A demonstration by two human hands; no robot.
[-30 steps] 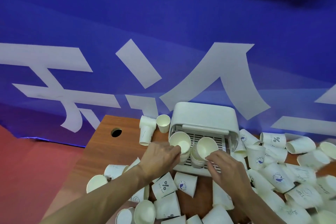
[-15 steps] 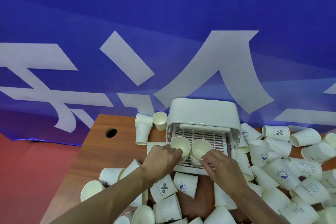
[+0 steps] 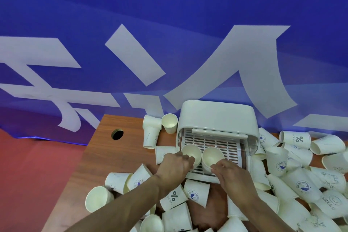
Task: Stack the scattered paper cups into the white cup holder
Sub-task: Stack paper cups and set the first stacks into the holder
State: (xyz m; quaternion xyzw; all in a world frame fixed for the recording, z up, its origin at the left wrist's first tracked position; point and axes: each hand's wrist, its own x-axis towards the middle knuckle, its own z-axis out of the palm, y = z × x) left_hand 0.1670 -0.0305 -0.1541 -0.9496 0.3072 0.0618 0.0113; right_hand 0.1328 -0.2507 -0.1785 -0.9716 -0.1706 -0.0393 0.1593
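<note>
The white cup holder stands at the table's far edge, its slotted tray pulled toward me. Two short stacks of paper cups stand side by side at the tray's front. My left hand grips the left cup stack at its rim. Beside it, my right hand holds the right cup stack from the front. Several loose paper cups lie scattered on the table around both arms.
The wooden table has a round cable hole at the left. Two cups stand left of the holder. A dense pile of printed cups fills the right side. A blue banner hangs behind.
Both hands have lowered their cup stacks onto the tray's front. The view has tilted slightly, so the holder sits a little lower and nearer.
</note>
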